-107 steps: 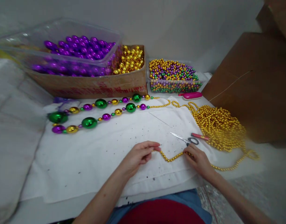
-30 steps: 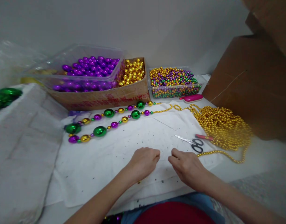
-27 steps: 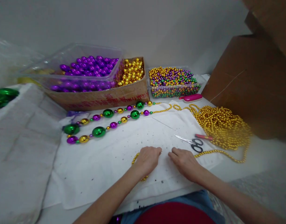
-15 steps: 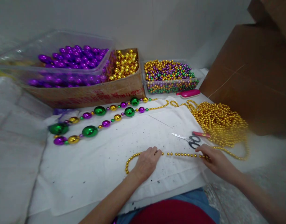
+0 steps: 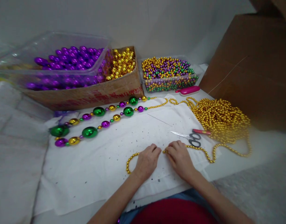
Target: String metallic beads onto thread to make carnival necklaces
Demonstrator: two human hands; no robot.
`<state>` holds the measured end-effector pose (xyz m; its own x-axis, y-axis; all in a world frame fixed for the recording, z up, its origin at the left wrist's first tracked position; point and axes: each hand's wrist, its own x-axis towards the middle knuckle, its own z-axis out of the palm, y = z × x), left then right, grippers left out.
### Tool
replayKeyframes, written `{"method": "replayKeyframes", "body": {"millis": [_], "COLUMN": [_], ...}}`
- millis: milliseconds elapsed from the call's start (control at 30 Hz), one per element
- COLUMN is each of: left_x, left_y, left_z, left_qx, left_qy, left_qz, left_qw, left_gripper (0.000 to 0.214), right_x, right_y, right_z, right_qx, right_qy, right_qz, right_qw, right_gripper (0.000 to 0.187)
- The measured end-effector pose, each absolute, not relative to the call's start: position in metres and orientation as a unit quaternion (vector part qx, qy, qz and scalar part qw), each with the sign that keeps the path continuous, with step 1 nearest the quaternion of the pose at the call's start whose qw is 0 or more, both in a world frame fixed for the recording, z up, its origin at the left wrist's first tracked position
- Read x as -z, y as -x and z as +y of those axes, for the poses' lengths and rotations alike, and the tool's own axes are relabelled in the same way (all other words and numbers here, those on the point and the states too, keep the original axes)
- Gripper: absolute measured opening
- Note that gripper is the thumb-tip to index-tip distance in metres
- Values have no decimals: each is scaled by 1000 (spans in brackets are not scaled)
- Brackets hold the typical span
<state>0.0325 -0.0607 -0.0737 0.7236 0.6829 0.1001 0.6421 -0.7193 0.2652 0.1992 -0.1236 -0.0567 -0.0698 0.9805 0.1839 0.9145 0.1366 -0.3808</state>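
My left hand (image 5: pixel 147 160) is closed on a string of gold beads (image 5: pixel 128 164), which curls out to its left on the white cloth (image 5: pixel 105 177). Close beside it, my right hand (image 5: pixel 180 157) pinches the gold strand, with a bead or two showing at the fingertips. From under that hand the strand runs right in a wavy line to a heap of gold bead strings (image 5: pixel 222 119). Scissors with dark handles (image 5: pixel 194 140) lie just beyond my right hand, touching or near a red stick-like tool (image 5: pixel 201 132). A thin needle-like line (image 5: pixel 159 119) rests on the cloth.
A necklace of green, purple and gold beads (image 5: pixel 89 132) lies across the back left. Behind it stand a clear bin of purple beads (image 5: pixel 70 73), a carton (image 5: pixel 87 96) with gold beads and a tub of small mixed beads (image 5: pixel 169 84). A large brown box (image 5: pixel 247 74) rises at right.
My right hand has moved left along the strand, up close to my left hand. The strand behind it now lies slack and wavy. My left hand has barely moved.
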Motion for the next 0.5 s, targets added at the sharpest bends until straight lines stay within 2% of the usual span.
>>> {"method": "replayKeyframes", "body": {"millis": [233,367,433,500], "left_x": [74,67,61,57], "left_y": [-32,-37,-39,-39], "left_z": [-59,-61,-59,-56], "left_qx": [-59,-85,-111,-127], "left_qy": [-927,-908,-880,-852], "left_qz": [361,389,424,451], "left_qw": [80,132,183,233], "left_gripper": [18,23,28,32], "right_x": [75,56,38,18], "right_y": [-193,-204,-210,-220], "right_z": [-116,-125,-130,-137], "right_qx": [-54,-56,-81,-108], "right_qy": [674,670,657,646], "right_qz": [-711,-717,-710,-672], "right_qw": [193,186,241,345], "right_gripper": [11,7,14,25]}}
